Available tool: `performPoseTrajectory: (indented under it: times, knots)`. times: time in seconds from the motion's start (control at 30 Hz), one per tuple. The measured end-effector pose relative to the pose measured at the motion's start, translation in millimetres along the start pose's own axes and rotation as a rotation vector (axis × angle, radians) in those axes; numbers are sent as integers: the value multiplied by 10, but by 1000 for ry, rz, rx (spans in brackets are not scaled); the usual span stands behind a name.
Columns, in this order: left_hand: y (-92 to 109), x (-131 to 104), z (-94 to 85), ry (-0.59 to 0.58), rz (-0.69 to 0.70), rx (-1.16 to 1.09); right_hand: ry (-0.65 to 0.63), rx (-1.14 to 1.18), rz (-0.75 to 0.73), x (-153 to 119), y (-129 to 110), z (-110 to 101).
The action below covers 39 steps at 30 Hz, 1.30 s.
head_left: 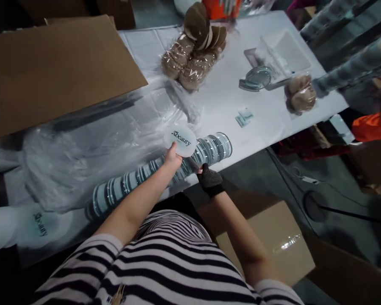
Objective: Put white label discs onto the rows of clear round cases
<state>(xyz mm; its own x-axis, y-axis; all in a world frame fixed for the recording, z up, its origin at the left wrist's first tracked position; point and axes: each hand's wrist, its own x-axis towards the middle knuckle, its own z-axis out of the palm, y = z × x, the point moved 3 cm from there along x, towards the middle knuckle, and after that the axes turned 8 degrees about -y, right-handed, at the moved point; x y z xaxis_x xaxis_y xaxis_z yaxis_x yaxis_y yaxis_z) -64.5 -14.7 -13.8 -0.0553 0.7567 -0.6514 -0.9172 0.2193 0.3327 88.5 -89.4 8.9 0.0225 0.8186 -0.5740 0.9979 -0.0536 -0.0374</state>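
Observation:
My left hand [173,157] is closed on a white oval label [180,141] printed with the word "beauty", the thumb lying on its printed face. Just below and right of it, my right hand [210,180] wears a dark mesh glove with the fingers closed. A thin dark piece [194,164] shows at its fingertips; its kind is unclear. Beneath both hands, a long row of clear round containers [214,148] lies on its side along the table's front edge. My left forearm hides part of this row.
A big cardboard box [57,67] and crumpled clear plastic [114,140] cover the left side. Bagged brown round pads [193,70] lie at the back. Small packets [244,117], a clear lidded container [255,79] and a white tray [294,53] are farther right. People stand around the table.

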Motion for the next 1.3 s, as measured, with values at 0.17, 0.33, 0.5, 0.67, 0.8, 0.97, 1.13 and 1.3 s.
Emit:
performPoseTrajectory:
  times: [0.17,0.33,0.5,0.67,0.8,0.97,1.13,1.3]
  knots:
    - [-7,19,-39,-11,-11,-16,-24,-81,-50,43,8,72]
    - [-28,76,-105,-34,5,-1,-94,149,-120,344,-93,187]
    - [-39,40,-69,-52,45,9,-182,437,-193,445,-122,192]
    - [-63,-17,-21,-41,103,11,-478,798,-203,481,-172,166]
    - [-88,-23,5,-57,152,14,-444,471,-195,514,-98,48]
    - [-95,-31,34,-88,187,27,-107,189,-210,495,-33,-135]
    - [-116,-111,-27,-127,150,63,336,516,-248,532,120,-488]
    - [-139,-295,-173,32,116,109,473,342,-521,294,-237,-533]
